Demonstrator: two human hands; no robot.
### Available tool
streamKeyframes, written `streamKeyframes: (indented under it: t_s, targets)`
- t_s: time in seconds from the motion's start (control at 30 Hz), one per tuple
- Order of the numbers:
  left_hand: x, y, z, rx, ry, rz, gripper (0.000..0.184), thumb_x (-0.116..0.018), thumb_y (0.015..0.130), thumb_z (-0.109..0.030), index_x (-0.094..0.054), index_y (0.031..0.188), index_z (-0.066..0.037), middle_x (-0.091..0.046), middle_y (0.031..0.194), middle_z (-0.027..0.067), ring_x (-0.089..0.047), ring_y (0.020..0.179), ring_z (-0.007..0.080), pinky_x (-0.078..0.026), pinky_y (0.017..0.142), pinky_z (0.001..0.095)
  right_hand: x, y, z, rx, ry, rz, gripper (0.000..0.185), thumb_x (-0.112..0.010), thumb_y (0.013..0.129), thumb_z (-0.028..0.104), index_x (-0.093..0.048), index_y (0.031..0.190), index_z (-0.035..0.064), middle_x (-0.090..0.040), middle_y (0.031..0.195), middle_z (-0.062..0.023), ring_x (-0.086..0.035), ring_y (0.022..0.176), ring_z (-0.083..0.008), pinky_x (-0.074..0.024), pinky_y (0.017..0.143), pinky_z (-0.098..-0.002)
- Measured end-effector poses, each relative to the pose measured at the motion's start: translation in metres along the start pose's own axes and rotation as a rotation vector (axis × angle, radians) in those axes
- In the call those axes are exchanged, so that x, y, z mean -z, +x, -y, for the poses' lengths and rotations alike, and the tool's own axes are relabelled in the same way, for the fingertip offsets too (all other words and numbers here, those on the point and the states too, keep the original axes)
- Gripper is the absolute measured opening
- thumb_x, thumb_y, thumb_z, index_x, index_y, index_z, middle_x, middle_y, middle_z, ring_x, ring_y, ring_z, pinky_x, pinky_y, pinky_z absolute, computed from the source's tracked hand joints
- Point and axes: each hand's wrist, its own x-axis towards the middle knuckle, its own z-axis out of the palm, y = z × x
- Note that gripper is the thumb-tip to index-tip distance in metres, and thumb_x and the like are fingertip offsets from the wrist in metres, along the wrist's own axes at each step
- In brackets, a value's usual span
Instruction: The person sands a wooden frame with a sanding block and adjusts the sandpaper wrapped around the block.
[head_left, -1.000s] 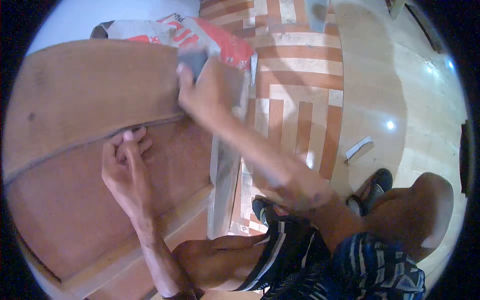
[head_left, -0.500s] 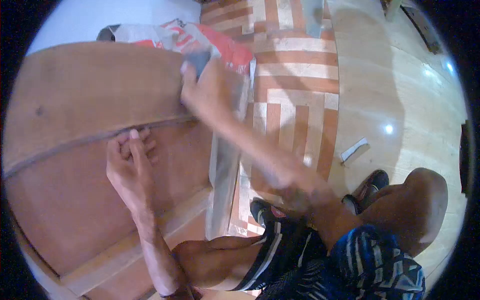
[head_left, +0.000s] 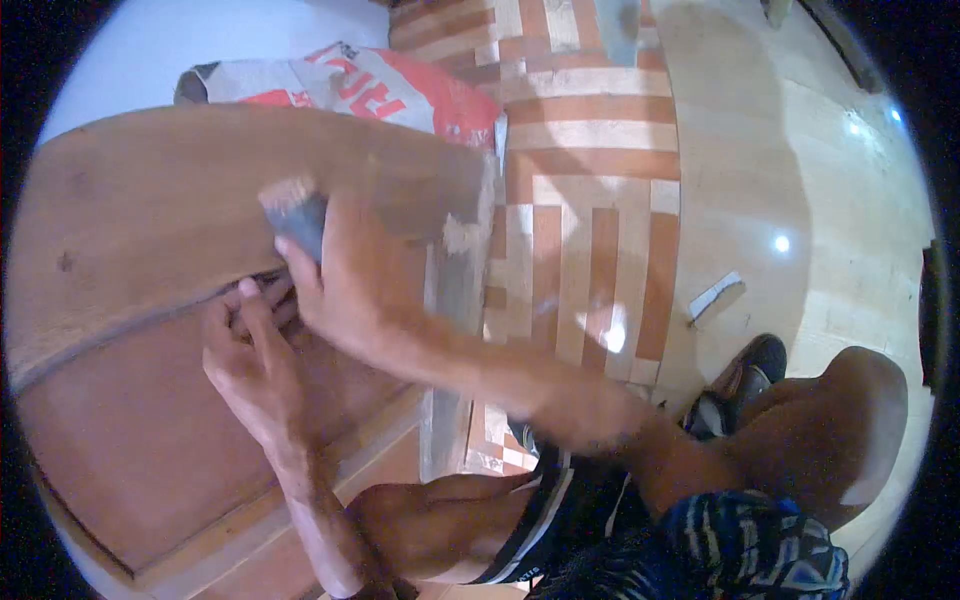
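Note:
My right hand [head_left: 345, 265] is closed around a dark grey block, probably a sanding block [head_left: 298, 218], with a pale tan end. It is over the curved wooden rail [head_left: 160, 190] of a door or cabinet panel. My left hand [head_left: 250, 345] rests on the reddish-brown inset panel [head_left: 120, 430], right below the rail's edge. Its fingers are loosely bent and apart, the thumb points up toward the seam, and nothing shows in them. The right hand and forearm hide part of the rail and panel. Motion blurs the right hand.
Behind the rail lies a red and white printed sack [head_left: 400, 95]. A rough, pale-edged wooden side piece [head_left: 445, 330] borders the panel. Patterned tile floor [head_left: 600, 190] spreads to the right, with a small whitish strip [head_left: 716, 296] on the plain tiles. My shoe [head_left: 750, 375] is nearby.
My right hand has moved left and toward me along the rail with the sanding block, from the far right end to near my left hand. The left hand has hardly moved.

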Motion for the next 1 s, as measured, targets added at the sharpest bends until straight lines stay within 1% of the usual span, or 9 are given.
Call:
streamKeyframes:
  t_s: [0.03,0.2,0.3,0.33,0.43,0.67,0.9,0.97,1.0]
  targets:
    - [-0.001,0.002,-0.001,0.042,-0.055,0.016,0.029,-0.055,0.106,-0.024,-0.06,0.109,0.004,-0.073,0.106,0.0184,-0.073,0.09,0.0218,-0.061,0.072,0.033,0.007,0.008,0.002,-0.07,-0.03,0.119,0.039,-0.065,0.092,0.019,-0.051,0.116,-0.0087,-0.062,0.108,-0.0333,-0.064,0.103,-0.0463,-0.0495,0.086,-0.0534]
    - [0.001,-0.001,0.005,-0.011,-0.095,0.012,0.027,-0.054,0.105,-0.021,-0.059,0.108,0.005,-0.073,0.105,0.0176,-0.072,0.09,0.0209,-0.061,0.069,0.0311,0.001,0.056,-0.024,-0.234,0.095,-0.016,0.041,-0.062,0.095,0.025,-0.051,0.112,-0.0104,-0.061,0.101,-0.0343,-0.064,0.095,-0.048,-0.0497,0.084,-0.0539]
    - [0.008,0.006,0.001,-0.054,0.284,0.013,0.03,-0.053,0.107,-0.025,-0.06,0.112,0.004,-0.073,0.108,0.0193,-0.072,0.09,0.0247,-0.06,0.076,0.0347,-0.005,-0.004,0.018,0.039,0.042,-0.005,0.039,-0.061,0.096,0.026,-0.052,0.109,-0.0096,-0.064,0.097,-0.0311,-0.066,0.091,-0.0462,-0.0516,0.079,-0.0518]
    - [0.005,0.004,0.001,-0.002,0.162,0.018,0.031,-0.053,0.107,-0.026,-0.061,0.112,0.004,-0.073,0.108,0.0188,-0.072,0.09,0.0245,-0.06,0.076,0.0349,-0.005,-0.014,0.022,0.094,0.031,0.009,0.039,-0.061,0.096,0.026,-0.052,0.108,-0.0095,-0.064,0.097,-0.0309,-0.066,0.091,-0.0461,-0.0516,0.079,-0.0515]
    - [0.003,0.003,0.012,0.022,-0.074,0.037,0.032,-0.053,0.107,-0.027,-0.061,0.113,0.003,-0.074,0.108,0.0178,-0.073,0.09,0.024,-0.06,0.076,0.0346,0.004,0.063,-0.039,-0.356,0.239,0.067,0.037,-0.062,0.095,0.026,-0.054,0.105,-0.009,-0.062,0.105,-0.0336,-0.065,0.098,-0.0463,-0.0504,0.084,-0.0526]
    - [-0.002,0.0,-0.001,0.06,-0.081,0.019,0.028,-0.052,0.106,-0.021,-0.058,0.111,0.007,-0.072,0.108,0.0212,-0.073,0.087,0.023,-0.061,0.066,0.0318,-0.007,-0.012,-0.01,0.025,-0.065,-0.193,0.038,-0.067,0.092,0.026,-0.056,0.104,-0.0084,-0.066,0.092,-0.0301,-0.066,0.087,-0.0485,-0.0506,0.079,-0.0534]
    - [0.002,-0.001,0.004,0.006,-0.095,0.037,0.031,-0.052,0.106,-0.023,-0.057,0.112,0.006,-0.072,0.108,0.0214,-0.073,0.091,0.0243,-0.061,0.065,0.0323,0.01,0.054,-0.055,-0.325,-0.003,-0.032,0.036,-0.068,0.091,0.022,-0.058,0.111,-0.0057,-0.067,0.093,-0.0305,-0.067,0.087,-0.0478,-0.0528,0.077,-0.0534]
    - [0.0,0.003,0.003,0.023,-0.097,0.03,0.031,-0.052,0.107,-0.024,-0.057,0.112,0.006,-0.073,0.108,0.021,-0.073,0.091,0.0241,-0.061,0.065,0.0321,-0.001,0.002,-0.023,0.059,0.169,-0.087,0.036,-0.068,0.09,0.021,-0.057,0.111,-0.0065,-0.066,0.103,-0.034,-0.067,0.096,-0.0477,-0.0519,0.082,-0.0541]
    - [0.0,0.003,0.002,0.048,-0.106,0.025,0.031,-0.052,0.107,-0.024,-0.057,0.112,0.006,-0.073,0.107,0.0208,-0.074,0.09,0.0239,-0.061,0.065,0.0321,-0.007,-0.007,-0.019,0.045,0.12,-0.13,0.036,-0.069,0.09,0.021,-0.057,0.11,-0.0067,-0.065,0.103,-0.0342,-0.066,0.097,-0.0475,-0.0516,0.082,-0.0542]
